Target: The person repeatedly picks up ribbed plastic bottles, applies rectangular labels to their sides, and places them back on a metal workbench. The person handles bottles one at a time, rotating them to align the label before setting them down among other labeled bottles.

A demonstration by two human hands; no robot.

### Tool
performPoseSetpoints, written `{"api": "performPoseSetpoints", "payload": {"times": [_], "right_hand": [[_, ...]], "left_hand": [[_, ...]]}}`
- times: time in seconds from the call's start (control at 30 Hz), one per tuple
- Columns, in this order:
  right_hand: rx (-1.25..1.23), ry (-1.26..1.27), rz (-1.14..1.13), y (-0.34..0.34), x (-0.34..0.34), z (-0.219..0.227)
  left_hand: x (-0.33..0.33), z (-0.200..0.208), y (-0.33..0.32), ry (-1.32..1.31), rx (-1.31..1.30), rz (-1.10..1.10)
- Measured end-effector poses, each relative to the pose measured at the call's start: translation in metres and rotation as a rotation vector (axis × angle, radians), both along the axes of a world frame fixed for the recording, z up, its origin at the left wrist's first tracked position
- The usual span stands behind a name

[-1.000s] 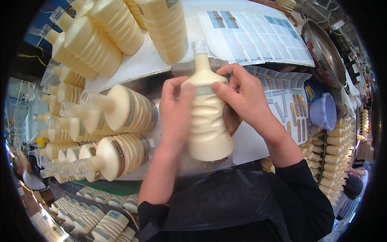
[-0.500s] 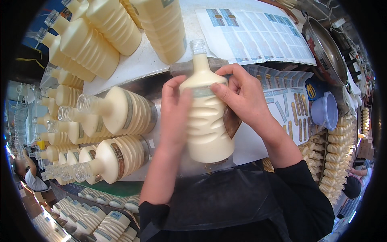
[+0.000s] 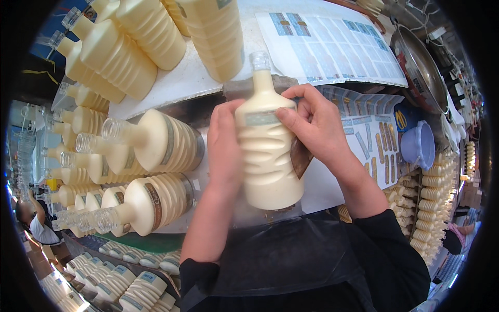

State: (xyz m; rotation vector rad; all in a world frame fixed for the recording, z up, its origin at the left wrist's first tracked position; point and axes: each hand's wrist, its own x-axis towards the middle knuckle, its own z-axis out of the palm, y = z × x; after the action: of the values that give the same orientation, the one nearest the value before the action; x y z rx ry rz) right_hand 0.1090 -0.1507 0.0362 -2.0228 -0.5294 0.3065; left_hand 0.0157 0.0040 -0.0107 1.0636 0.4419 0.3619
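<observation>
A cream bottle [image 3: 273, 182] with a clear threaded neck and a wavy ridged body lies in front of me, its neck pointing away. Round its upper body runs a blue-grey label band [image 3: 260, 119]. My right hand [image 3: 318, 125] grips the bottle's right shoulder, thumb pressed on the label's right end and fingers curled above. Against the left side, my left hand [image 3: 224, 140] is closed along the bottle; it is blurred and its fingertips are partly hidden. A dark brown flat piece [image 3: 301, 159] shows beside the bottle under my right hand; I cannot make out what it is.
Labelled cream bottles [image 3: 156, 143] lie at the left; larger ones [image 3: 210, 39] stand behind. A label sheet [image 3: 332, 52] covers the far surface, and another sheet [image 3: 374, 140] with gold and blue strips lies right, near a lavender bucket [image 3: 417, 145] and metal pan [image 3: 421, 65]. More bottles fill racks.
My left hand has shifted slightly along the bottle's left side, and its thumb no longer shows over the label. My right hand keeps its hold. The whole view has shifted a little.
</observation>
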Motion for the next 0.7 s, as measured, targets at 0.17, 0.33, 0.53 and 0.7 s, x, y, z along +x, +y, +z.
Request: {"api": "performPoseSetpoints", "payload": {"times": [0.17,0.33,0.53,0.7], "right_hand": [[0.016,0.005,-0.002,0.001,-0.001,0.000],[0.031,-0.024,-0.005,0.000,0.000,-0.005],[0.032,-0.017,-0.006,0.001,0.000,-0.003],[0.037,-0.011,-0.003,0.001,-0.001,-0.003]], "left_hand": [[-0.002,0.001,-0.011,-0.064,0.023,0.014],[-0.002,-0.002,-0.005,-0.038,0.127,-0.003],[0.000,-0.003,-0.001,0.027,0.142,0.018],[-0.006,-0.004,-0.004,-0.093,-0.045,-0.014]]}}
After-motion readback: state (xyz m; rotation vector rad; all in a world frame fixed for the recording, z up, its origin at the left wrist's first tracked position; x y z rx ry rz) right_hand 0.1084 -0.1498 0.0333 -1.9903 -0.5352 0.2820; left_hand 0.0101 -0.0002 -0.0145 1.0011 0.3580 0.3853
